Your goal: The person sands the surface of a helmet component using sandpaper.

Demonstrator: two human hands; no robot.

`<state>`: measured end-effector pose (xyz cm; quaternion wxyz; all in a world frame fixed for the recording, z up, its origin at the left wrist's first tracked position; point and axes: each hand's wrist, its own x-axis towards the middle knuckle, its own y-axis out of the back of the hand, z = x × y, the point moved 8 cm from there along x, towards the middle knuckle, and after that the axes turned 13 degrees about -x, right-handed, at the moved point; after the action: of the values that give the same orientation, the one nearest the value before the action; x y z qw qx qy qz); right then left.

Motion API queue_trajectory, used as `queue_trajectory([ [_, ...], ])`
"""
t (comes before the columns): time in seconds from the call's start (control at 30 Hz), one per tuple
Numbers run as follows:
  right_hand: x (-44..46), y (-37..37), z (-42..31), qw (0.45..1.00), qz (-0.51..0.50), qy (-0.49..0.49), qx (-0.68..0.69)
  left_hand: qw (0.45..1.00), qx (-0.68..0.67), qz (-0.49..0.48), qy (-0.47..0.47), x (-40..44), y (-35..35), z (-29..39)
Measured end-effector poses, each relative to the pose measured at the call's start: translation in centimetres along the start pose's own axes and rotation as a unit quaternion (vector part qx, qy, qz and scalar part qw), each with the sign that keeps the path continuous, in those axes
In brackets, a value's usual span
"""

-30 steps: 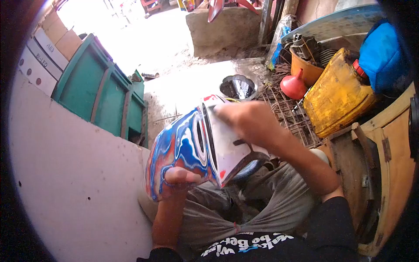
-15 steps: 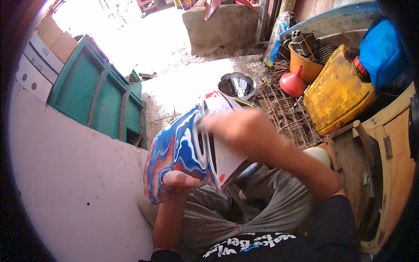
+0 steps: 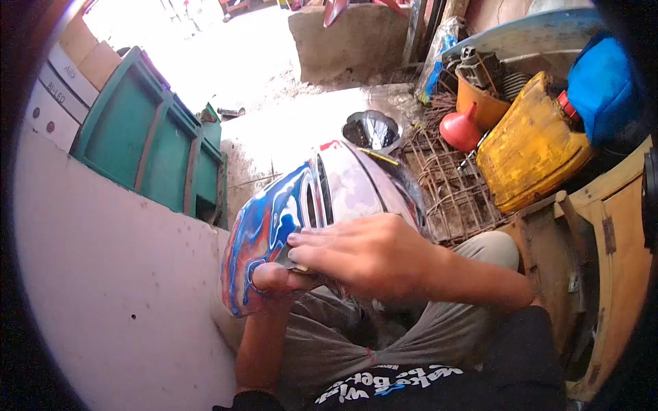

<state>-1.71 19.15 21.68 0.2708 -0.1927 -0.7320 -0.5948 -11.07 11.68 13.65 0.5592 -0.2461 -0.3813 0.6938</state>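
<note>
A curved painted shell, blue, white and red in swirled worn layers with a pale section and dark slots, lies over my lap. It looks like a motorcycle fairing, though I cannot be sure. My left hand grips its lower near edge, thumb on top and the other fingers hidden underneath. Right beside that thumb, my right hand presses a small dark grey piece of sandpaper onto the surface, fingers together and pointing left.
A metal bowl with dark liquid stands ahead on the floor. To the right are a wire grid, a red funnel, a yellow jerrycan and a wooden frame. A green cabinet and a pale board flank my left.
My right hand has moved down and toward me, from the shell's upper slot area to beside my left thumb. The shell has tilted slightly, showing more of its pale section.
</note>
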Motion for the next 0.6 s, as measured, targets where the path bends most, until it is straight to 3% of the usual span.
queue_trajectory([
  [0.03, -0.1, 0.0, -0.6, 1.0, 0.026, 0.003, -0.01, 1.0, -0.011, 0.025, -0.013, 0.1, -0.5, 0.1],
  [0.1, -0.4, -0.9, 4.4, 0.992, -0.051, -0.05, -0.103, 0.996, -0.031, 0.069, -0.043, 0.3, -1.7, 0.3],
  [0.13, -0.5, -0.7, 7.3, 0.981, -0.087, -0.124, -0.117, 0.998, -0.043, 0.038, -0.001, 0.0, -1.1, 0.0],
  [0.2, -0.5, -0.9, 6.6, 0.975, -0.137, -0.121, -0.124, 0.998, -0.033, -0.016, -0.044, 0.5, -0.1, 0.0],
  [0.27, -0.2, -0.3, 0.2, 0.995, -0.078, 0.001, -0.067, 0.997, -0.037, -0.033, -0.064, 1.0, 0.0, 0.2],
  [0.3, 0.1, 1.1, -2.2, 0.998, 0.03, 0.057, 0.006, 0.997, -0.047, -0.019, -0.053, 0.7, -0.3, 0.2],
  [0.37, -0.1, -0.1, 1.2, 0.999, -0.011, 0.02, -0.044, 0.997, -0.064, 0.008, -0.029, 0.2, -1.3, 0.3],
  [0.4, -0.2, -0.9, 4.7, 0.989, -0.097, -0.061, -0.098, 0.997, -0.035, 0.042, -0.059, 0.5, -1.5, 0.7],
  [0.43, -0.5, -1.1, 7.6, 0.972, -0.163, -0.139, -0.1, 0.996, -0.064, 0.003, -0.054, 0.5, -1.7, 0.7],
  [0.5, -0.7, -1.7, 5.4, 0.982, -0.137, -0.082, -0.106, 0.995, -0.089, -0.027, -0.041, 0.3, -1.5, 0.6],
  [0.57, -0.3, 0.2, -1.2, 0.999, 0.014, 0.036, 0.004, 0.996, -0.081, -0.005, -0.026, -0.1, -1.0, 0.5],
  [0.6, -0.3, 0.0, -0.6, 0.999, -0.014, 0.025, -0.013, 0.997, -0.072, 0.01, -0.016, -0.1, 0.0, 0.1],
])
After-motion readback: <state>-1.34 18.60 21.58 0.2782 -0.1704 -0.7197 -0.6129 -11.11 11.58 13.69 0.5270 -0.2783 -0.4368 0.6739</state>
